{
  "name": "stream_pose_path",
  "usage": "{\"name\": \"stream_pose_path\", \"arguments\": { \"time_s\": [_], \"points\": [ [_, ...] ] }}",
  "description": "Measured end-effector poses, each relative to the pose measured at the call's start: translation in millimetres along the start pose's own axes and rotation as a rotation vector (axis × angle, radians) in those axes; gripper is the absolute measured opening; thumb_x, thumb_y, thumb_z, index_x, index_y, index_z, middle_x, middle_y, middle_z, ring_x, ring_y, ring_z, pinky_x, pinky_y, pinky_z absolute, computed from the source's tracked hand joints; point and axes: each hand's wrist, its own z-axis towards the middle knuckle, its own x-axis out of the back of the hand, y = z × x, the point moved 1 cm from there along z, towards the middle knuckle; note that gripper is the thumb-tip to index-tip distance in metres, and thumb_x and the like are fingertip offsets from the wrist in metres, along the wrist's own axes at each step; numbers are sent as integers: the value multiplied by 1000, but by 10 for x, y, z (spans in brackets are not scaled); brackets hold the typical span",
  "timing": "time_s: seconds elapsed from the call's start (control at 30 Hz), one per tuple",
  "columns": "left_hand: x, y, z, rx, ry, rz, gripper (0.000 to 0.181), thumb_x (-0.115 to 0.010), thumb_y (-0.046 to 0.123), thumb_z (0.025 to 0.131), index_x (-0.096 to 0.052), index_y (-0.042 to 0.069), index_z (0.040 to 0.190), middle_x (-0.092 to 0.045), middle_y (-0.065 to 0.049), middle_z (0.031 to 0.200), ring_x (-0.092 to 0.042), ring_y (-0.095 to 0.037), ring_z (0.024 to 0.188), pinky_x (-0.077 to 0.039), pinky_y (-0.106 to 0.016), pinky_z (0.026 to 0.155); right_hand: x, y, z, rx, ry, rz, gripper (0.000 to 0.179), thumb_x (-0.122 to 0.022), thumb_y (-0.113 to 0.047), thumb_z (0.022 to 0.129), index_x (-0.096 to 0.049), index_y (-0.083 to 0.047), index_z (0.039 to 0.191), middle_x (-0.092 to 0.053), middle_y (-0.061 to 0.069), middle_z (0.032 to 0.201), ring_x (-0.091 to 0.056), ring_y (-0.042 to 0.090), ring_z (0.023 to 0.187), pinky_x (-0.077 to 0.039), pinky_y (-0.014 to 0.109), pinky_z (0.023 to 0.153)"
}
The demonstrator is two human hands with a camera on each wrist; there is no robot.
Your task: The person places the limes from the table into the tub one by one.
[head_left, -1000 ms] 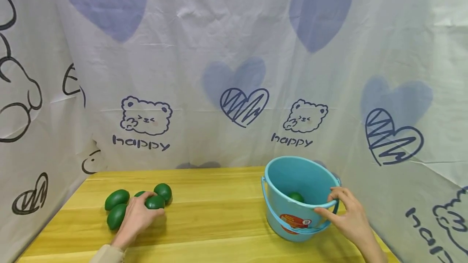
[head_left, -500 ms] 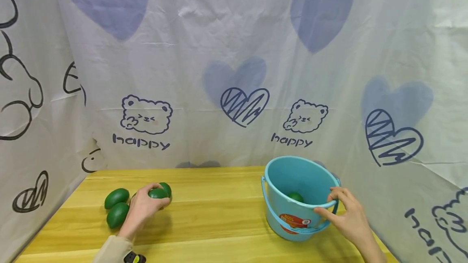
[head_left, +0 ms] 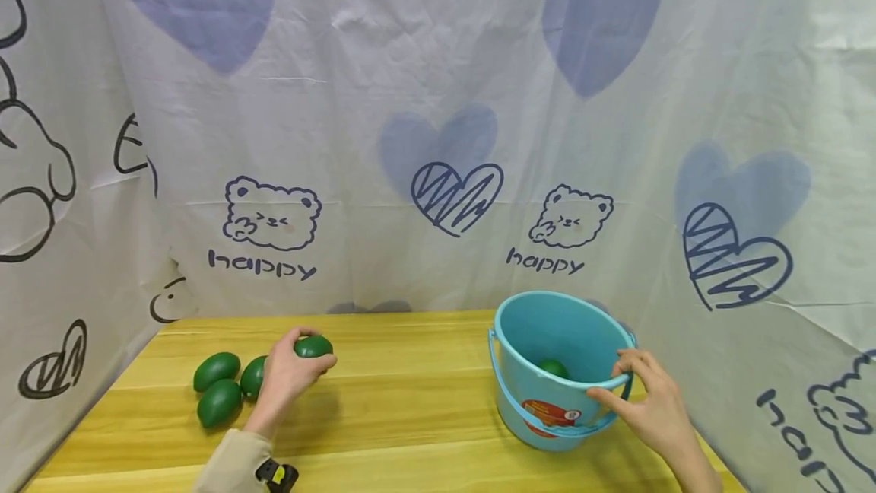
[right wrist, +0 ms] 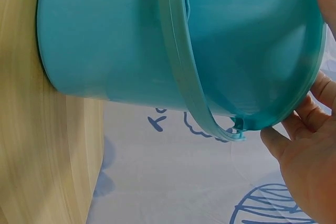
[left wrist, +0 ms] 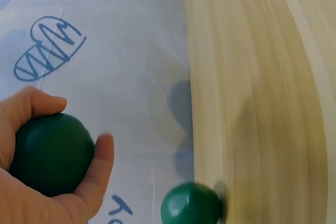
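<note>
My left hand holds a smooth dark-green oval fruit, thumb and fingers curled round it above the table. In the left wrist view this fruit sits between thumb and fingers, and another green fruit shows lower down. Left of the hand lie more green fruits: an upper one, a lower one, and one partly covered by the hand. At right, my right hand grips the rim of a light-blue bucket. Inside the bucket a green fruit is visible.
The bucket's handle hangs down against its front side. A wooden table with yellowish grain lies beneath everything. White cloth printed with hearts and bears rises behind the table and at both sides.
My left hand has lifted the fruit from among the others and carried it rightward and away from me. The right hand and the bucket stay in place.
</note>
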Motion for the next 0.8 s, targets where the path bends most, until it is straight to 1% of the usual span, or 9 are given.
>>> {"name": "stream_pose_path", "arguments": {
  "time_s": [0.17, 0.23, 0.33, 0.4, 0.5, 0.7, 0.8],
  "points": [
    [-129, 109, 11, -43, 39, -55, 53, -80, 26, 80, -60, 15, 128, -59, -20, 124, -62, -32, 96, -55, -37, 72, 5, 2, -15, -5, 2, 8, 39, -90, -22, 68, -56, -16, 86, -60, 14, 119, -52, 45, 117, -41, 65, 90],
    [-185, 149, 14, -43, 41, -86, 54, -80, 26, 80, -60, 17, 129, -57, -20, 126, -61, -34, 102, -55, -40, 75, 5, 2, -13, -7, 0, 7, 38, -90, -22, 68, -56, -16, 86, -59, 14, 119, -51, 45, 117, -41, 65, 90],
    [-270, 203, 14, -32, 33, -105, 54, -79, 26, 80, -58, 18, 129, -55, -19, 127, -59, -36, 105, -54, -40, 75, 4, 1, -7, -5, -2, 1, 38, -90, -23, 69, -56, -16, 86, -59, 15, 120, -51, 45, 117, -41, 65, 90],
    [-323, 239, 11, -23, 24, -117, 55, -79, 25, 79, -56, 17, 129, -54, -19, 127, -58, -35, 104, -54, -39, 74, 3, -1, -2, -5, -5, -1, 38, -89, -23, 69, -56, -16, 86, -59, 16, 120, -51, 46, 117, -42, 65, 90],
    [-401, 298, 9, -28, 19, -132, 55, -80, 24, 79, -54, 16, 127, -55, -18, 125, -59, -34, 101, -53, -37, 72, 7, -4, 7, -8, -7, 3, 38, -89, -23, 69, -56, -15, 86, -59, 17, 121, -51, 46, 117, -41, 65, 90],
    [-549, 379, -10, -73, 34, -208, 54, -83, 26, 77, -57, 18, 123, -57, -14, 121, -60, -31, 98, -54, -36, 72, 8, -7, 7, -10, -4, 7, 38, -89, -23, 69, -56, -15, 85, -59, 17, 120, -51, 46, 117, -41, 67, 91],
    [-622, 403, -17, -87, 50, -248, 51, -83, 24, 77, -58, 18, 120, -58, -13, 120, -60, -30, 95, -54, -35, 72, 4, -5, 1, -8, 0, 5, 38, -90, -22, 68, -56, -15, 85, -59, 17, 119, -52, 45, 117, -41, 66, 90]
  ]
}}
